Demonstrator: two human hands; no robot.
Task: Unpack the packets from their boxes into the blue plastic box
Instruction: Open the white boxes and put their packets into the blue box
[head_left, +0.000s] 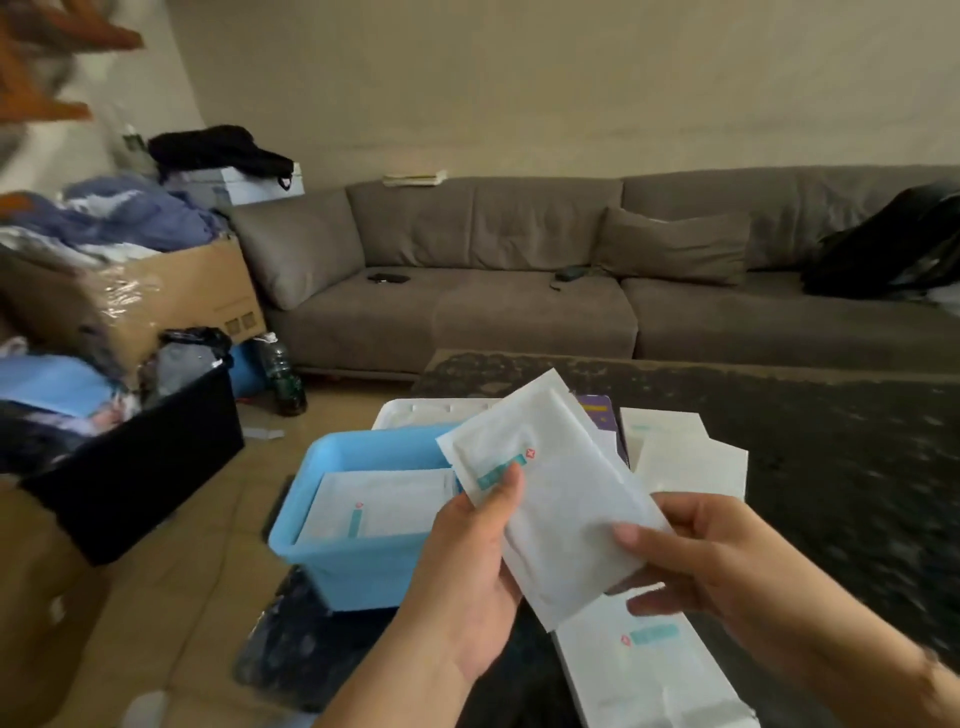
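Grip, left hand (470, 561): fingers curled behind a bundle of white packets (550, 499), thumb pressed on the front face near the teal label; firmly closed on the bundle.
Grip, right hand (711, 566): thumb on the front of the same bundle at its lower right, fingers curled beneath; closed on it as well.
Head view, held packets: several flat white sachets fanned together, tilted, raised just above and to the right of the blue plastic box (358, 551); exact count cannot be told.
Head view, blue plastic box: sits on a dark surface by the floor tiles; white packets (384, 501) already lie flat inside.
Head view, packet box: a white carton (649, 670) with a teal label lies below the hands; whether any packets remain inside cannot be told.
Head view, other cartons: pale flattened boxes (685, 457) lie beyond the hands, beside a white lid or tray (410, 413).
Head view, surroundings: grey sofa (519, 270) behind; black crate (150, 457) of clothes at left.
Step in hand (judged): a bundle is out of its carton, not yet placed; transfer under way.
Next move (judged): carry the bundle left over the blue box; level it to match the packets inside; lower and release with both hands.
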